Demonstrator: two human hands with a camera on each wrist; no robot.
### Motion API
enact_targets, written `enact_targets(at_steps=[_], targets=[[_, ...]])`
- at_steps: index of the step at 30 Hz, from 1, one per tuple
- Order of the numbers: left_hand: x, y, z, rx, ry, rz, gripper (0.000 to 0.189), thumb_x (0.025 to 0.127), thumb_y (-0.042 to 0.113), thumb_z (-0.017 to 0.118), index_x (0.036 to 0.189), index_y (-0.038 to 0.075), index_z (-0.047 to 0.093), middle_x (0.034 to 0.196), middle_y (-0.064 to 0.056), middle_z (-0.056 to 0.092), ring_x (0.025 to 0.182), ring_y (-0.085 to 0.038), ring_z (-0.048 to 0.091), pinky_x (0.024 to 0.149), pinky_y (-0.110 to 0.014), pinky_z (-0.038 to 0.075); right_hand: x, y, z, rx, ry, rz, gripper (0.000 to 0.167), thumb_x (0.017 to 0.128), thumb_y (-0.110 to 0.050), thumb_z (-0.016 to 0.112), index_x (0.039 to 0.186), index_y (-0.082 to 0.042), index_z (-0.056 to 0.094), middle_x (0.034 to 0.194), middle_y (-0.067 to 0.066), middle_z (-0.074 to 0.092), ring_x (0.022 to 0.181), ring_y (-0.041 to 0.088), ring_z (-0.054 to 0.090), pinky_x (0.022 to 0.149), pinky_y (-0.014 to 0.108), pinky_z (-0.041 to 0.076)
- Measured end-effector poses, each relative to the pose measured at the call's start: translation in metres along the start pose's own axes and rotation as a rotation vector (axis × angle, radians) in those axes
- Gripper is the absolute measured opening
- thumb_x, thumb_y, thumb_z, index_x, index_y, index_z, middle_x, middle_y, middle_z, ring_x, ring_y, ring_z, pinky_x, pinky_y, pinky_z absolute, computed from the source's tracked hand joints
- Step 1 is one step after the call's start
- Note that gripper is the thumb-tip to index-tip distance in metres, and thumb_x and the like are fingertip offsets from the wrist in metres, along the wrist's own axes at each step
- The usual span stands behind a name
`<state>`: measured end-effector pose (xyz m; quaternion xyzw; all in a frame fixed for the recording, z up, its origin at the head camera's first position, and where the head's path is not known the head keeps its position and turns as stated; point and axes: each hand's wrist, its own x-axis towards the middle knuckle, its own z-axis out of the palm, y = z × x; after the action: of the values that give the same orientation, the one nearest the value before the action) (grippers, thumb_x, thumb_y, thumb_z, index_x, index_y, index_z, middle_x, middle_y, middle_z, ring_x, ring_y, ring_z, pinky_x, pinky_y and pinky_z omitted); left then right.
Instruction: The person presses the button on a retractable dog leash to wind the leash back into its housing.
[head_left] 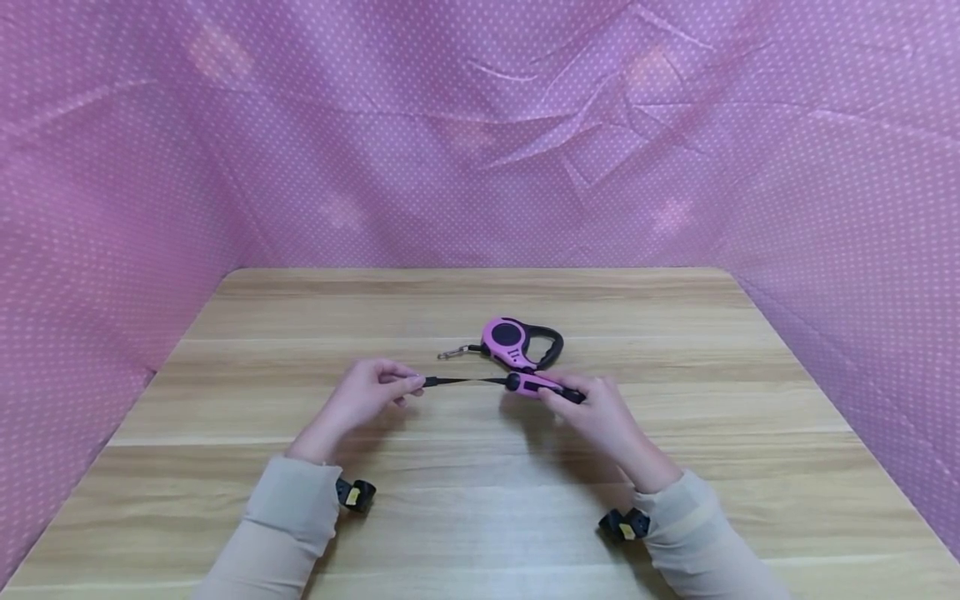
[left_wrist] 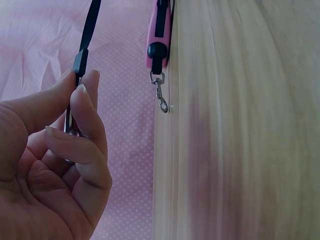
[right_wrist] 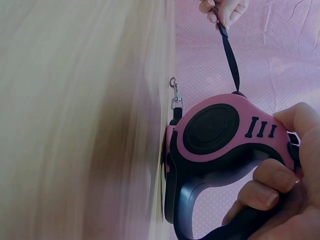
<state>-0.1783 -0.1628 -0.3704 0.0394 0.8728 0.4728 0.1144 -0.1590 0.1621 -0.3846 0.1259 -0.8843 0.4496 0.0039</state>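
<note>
My right hand [head_left: 600, 412] grips a pink and black retractable dog leash [right_wrist: 210, 127] by its black handle, above the wooden table. A length of black strap [head_left: 471, 381] stretches from its nozzle across to my left hand [head_left: 371, 390]. There, thumb and fingers pinch the dark end piece [left_wrist: 80, 62] of the strap. The metal clip below that piece is mostly hidden among the fingers. Just behind the held leash, a second pink and black retractable leash [head_left: 504, 335] lies on the table, its silver clip [head_left: 453, 353] pointing left and its looped handle to the right.
The wood-grain table [head_left: 480, 517] has rounded far corners. Pink dotted cloth [head_left: 480, 167] hangs behind it and along both sides. Each wrist wears a small black camera, one on the left [head_left: 358, 495] and one on the right [head_left: 624, 525].
</note>
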Motion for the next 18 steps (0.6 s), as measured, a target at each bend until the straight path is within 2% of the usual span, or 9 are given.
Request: enact_targets(at_steps=[5,8,13,18], targets=[[0.0004,0.0019,0.0033,-0.007,-0.004,0.021,0.029,0.097,0.025,0.064,0.113,0.002,0.069,0.101,-0.011,0.076,0.083,-0.026,0.069,0.076,-0.038,0.056,0.0004,-0.0015,0.0010,0.012,-0.018,0.008,0.035,0.093,-0.026,0.069,0.122,-0.008,0.070,0.082,0.011,0.075,0.057,0.011,0.056,0.047,0.021,0.042],[0.0005,0.0030,0.0059,-0.015,0.000,0.019,0.027,0.096,0.025,0.065,0.112,0.004,0.070,0.100,-0.009,0.076,0.081,-0.024,0.069,0.075,-0.038,0.056,0.0012,-0.0025,0.0012,0.010,-0.030,0.006,0.036,0.093,-0.027,0.069,0.123,-0.006,0.069,0.077,0.012,0.074,0.055,0.011,0.055,0.047,0.022,0.041],[0.0019,0.0037,0.0091,-0.017,-0.003,0.026,0.024,0.095,0.022,0.066,0.111,0.004,0.071,0.099,-0.009,0.076,0.077,-0.018,0.067,0.075,-0.038,0.056,0.0028,-0.0041,0.0027,-0.002,-0.040,0.012,0.037,0.093,-0.028,0.069,0.122,-0.006,0.069,0.085,0.009,0.076,0.055,0.011,0.053,0.048,0.022,0.042],[0.0032,0.0043,0.0107,-0.015,-0.008,0.027,0.024,0.095,0.022,0.066,0.110,0.004,0.071,0.098,-0.009,0.076,0.076,-0.018,0.067,0.072,-0.036,0.055,0.0038,-0.0046,0.0044,0.003,-0.046,0.015,0.034,0.093,-0.027,0.069,0.121,-0.008,0.070,0.094,0.008,0.076,0.054,0.010,0.053,0.046,0.021,0.041]])
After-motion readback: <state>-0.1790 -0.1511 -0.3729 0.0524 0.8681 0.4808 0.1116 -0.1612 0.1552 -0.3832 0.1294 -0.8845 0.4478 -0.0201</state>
